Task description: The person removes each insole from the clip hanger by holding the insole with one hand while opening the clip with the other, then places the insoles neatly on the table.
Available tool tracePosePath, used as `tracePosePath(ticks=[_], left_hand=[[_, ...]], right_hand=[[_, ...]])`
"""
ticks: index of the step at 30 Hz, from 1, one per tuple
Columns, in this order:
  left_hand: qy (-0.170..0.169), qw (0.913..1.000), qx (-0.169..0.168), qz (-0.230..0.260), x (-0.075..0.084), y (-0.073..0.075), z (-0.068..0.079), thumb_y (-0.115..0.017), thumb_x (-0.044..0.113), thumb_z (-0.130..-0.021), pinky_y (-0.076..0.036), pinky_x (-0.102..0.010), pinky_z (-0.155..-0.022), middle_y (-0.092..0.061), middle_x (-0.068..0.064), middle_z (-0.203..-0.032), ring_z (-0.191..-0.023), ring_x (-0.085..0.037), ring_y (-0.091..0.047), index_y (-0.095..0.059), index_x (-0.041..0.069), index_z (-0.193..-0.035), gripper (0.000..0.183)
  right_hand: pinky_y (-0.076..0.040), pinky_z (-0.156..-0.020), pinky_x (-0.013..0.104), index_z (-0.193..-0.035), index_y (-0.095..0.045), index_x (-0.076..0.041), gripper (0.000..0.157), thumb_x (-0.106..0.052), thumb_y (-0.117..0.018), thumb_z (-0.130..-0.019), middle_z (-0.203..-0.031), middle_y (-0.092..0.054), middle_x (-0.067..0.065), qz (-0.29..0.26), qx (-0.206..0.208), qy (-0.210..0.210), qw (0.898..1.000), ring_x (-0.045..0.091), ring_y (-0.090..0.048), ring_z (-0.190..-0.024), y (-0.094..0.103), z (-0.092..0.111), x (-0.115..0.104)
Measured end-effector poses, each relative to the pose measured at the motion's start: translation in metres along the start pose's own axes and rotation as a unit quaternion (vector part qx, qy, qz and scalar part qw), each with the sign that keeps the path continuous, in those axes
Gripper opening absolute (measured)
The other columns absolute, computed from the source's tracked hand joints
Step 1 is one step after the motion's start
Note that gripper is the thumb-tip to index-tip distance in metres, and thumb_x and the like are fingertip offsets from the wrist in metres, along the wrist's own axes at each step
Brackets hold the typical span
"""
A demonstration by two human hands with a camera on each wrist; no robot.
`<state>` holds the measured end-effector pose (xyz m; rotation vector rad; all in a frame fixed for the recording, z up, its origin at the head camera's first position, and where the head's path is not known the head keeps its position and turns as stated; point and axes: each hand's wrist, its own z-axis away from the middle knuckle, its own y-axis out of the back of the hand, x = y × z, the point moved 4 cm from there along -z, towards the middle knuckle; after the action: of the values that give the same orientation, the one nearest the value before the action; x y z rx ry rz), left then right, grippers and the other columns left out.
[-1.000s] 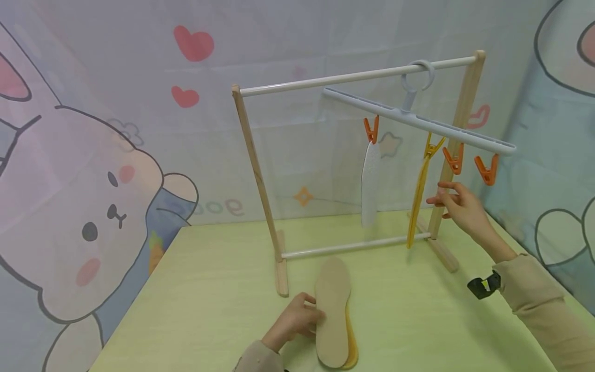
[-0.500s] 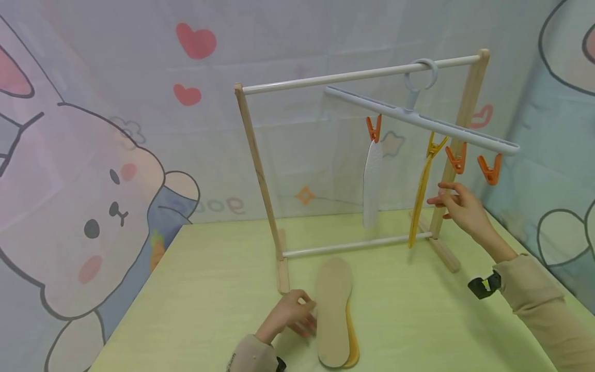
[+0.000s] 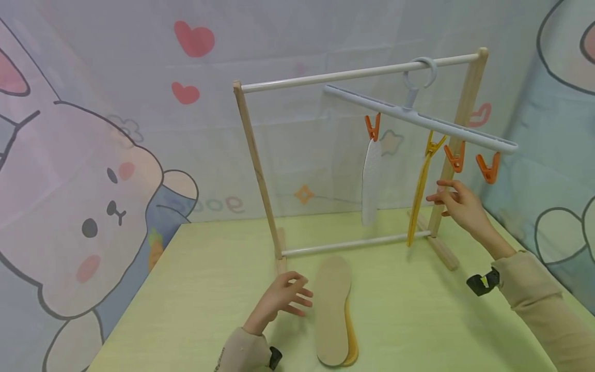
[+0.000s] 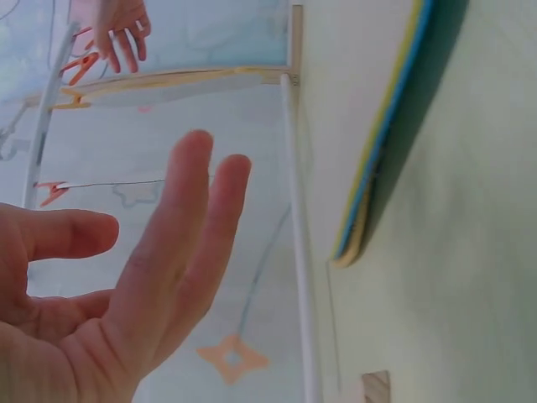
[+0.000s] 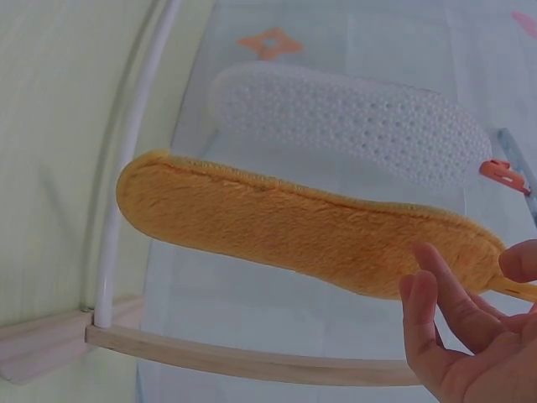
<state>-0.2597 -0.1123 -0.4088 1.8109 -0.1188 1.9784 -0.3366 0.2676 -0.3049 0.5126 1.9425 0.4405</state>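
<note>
two beige sleeves (image 3: 539, 299) reach in over the bench (image 3: 400, 310) from the near side. the left hand (image 3: 281, 297) is held low, its fingers spread and slightly bent, holding nothing, just beside the beige insole (image 3: 332, 312) but apart from it. the right hand (image 3: 457, 206) is raised higher, fingers loosely bent and gripping nothing, near the hanging yellow insole (image 5: 310, 231); whether a fingertip touches it i can't tell. the beige insole lies flat on the bench in front of the rack (image 3: 258, 165), on top of a yellow one (image 3: 351, 341) that peeks out along its right edge; its long axis runs away from the person, one rounded end toward the rack's lower rail. the yellow insole hangs lengthwise from a yellow clip (image 3: 433, 148), its lower end leaning a little left, while a white insole (image 3: 370, 186) hangs nearly upright. a second ago the left fingers were at the beige insole's edge; now they are clear of it, and the right hand has barely moved.
</note>
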Motion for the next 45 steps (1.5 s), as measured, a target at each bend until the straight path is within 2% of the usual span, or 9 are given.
tracePosePath(ticks=[8,12,14,17,19,21,25,27,45], left_hand=[[-0.04,0.999,0.003,0.018,0.024,-0.002,-0.001,-0.041,0.025,-0.095,-0.055,-0.038,-0.065,-0.06,-0.028,-0.106,-0.086,-0.032,-0.065,-0.045,-0.007,-0.118,0.04],[-0.066,0.9968,0.002,0.044,0.036,-0.01,0.0,-0.043,0.028,-0.094,-0.054,-0.038,-0.068,-0.06,-0.028,-0.108,-0.088,-0.032,-0.065,-0.046,-0.006,-0.117,0.041],[-0.072,0.9957,0.004,0.059,0.042,-0.015,-0.001,-0.044,0.029,-0.093,-0.054,-0.038,-0.068,-0.061,-0.026,-0.107,-0.088,-0.031,-0.065,-0.048,-0.004,-0.117,0.041],[-0.073,0.9947,0.013,0.071,0.049,-0.022,-0.004,-0.046,0.03,-0.092,-0.055,-0.037,-0.069,-0.062,-0.024,-0.107,-0.088,-0.029,-0.066,-0.051,-0.001,-0.116,0.04],[-0.078,0.994,0.021,0.074,0.053,-0.026,-0.005,-0.046,0.03,-0.092,-0.055,-0.036,-0.069,-0.062,-0.023,-0.106,-0.088,-0.028,-0.066,-0.052,0.0,-0.116,0.039],[-0.085,0.993,0.026,0.077,0.057,-0.029,-0.007,-0.046,0.029,-0.093,-0.054,-0.035,-0.07,-0.062,-0.023,-0.107,-0.088,-0.028,-0.066,-0.052,0.0,-0.115,0.037],[-0.1,0.9904,0.03,0.09,0.063,-0.036,-0.011,-0.045,0.026,-0.093,-0.054,-0.036,-0.07,-0.062,-0.025,-0.107,-0.09,-0.029,-0.065,-0.052,-0.001,-0.114,0.034],[-0.105,0.9895,0.03,0.095,0.065,-0.041,-0.013,-0.045,0.025,-0.094,-0.054,-0.035,-0.069,-0.062,-0.025,-0.107,-0.09,-0.03,-0.065,-0.052,-0.001,-0.113,0.034],[-0.108,0.9906,-0.01,0.083,0.064,-0.08,-0.031,-0.045,0.023,-0.093,-0.055,-0.033,-0.064,-0.065,-0.023,-0.101,-0.084,-0.031,-0.066,-0.055,-0.001,-0.109,0.03]], right_hand=[[-0.049,-0.057,0.016,-0.128,-0.036,0.005,0.046,-0.028,-0.035,-0.096,-0.082,-0.049,-0.037,-0.004,0.023,0.007,1.0,-0.018,-0.047,-0.075,-0.001,-0.001,-0.005],[-0.048,-0.058,0.013,-0.126,-0.039,0.006,0.048,-0.031,-0.036,-0.095,-0.097,-0.062,-0.005,0.005,0.041,0.011,0.999,-0.016,-0.046,-0.077,-0.004,-0.002,-0.005],[-0.046,-0.057,0.011,-0.124,-0.041,0.005,0.047,-0.031,-0.038,-0.095,-0.106,-0.06,0.012,0.0,0.056,0.01,0.998,-0.009,-0.048,-0.079,-0.004,-0.004,-0.003],[-0.043,-0.058,0.007,-0.126,-0.041,0.005,0.05,-0.033,-0.038,-0.094,-0.116,-0.052,0.027,0.008,0.065,0.011,0.998,0.013,-0.053,-0.091,-0.005,-0.006,-0.003],[-0.041,-0.062,0.008,-0.127,-0.04,0.003,0.05,-0.034,-0.037,-0.094,-0.119,-0.05,0.027,0.023,0.075,0.007,0.997,0.029,-0.052,-0.098,-0.004,-0.008,-0.006],[-0.044,-0.07,0.019,-0.13,-0.037,0.003,0.051,-0.034,-0.034,-0.095,-0.123,-0.046,0.03,0.046,0.074,0.01,0.996,0.04,-0.047,-0.104,-0.003,-0.009,-0.011],[-0.04,-0.081,0.051,-0.136,-0.029,0.002,0.051,-0.029,-0.033,-0.096,-0.127,-0.043,0.031,0.054,0.077,0.008,0.996,0.046,-0.042,-0.111,-0.002,-0.013,-0.018],[-0.037,-0.085,0.057,-0.138,-0.025,0.001,0.052,-0.029,-0.032,-0.096,-0.128,-0.041,0.032,0.048,0.076,0.005,0.996,0.047,-0.041,-0.112,-0.002,-0.015,-0.019],[-0.034,-0.094,0.056,-0.14,-0.014,0.004,0.06,-0.032,-0.032,-0.095,-0.135,-0.035,0.03,0.005,0.098,-0.023,0.995,0.047,-0.038,-0.119,-0.002,-0.034,-0.043]])
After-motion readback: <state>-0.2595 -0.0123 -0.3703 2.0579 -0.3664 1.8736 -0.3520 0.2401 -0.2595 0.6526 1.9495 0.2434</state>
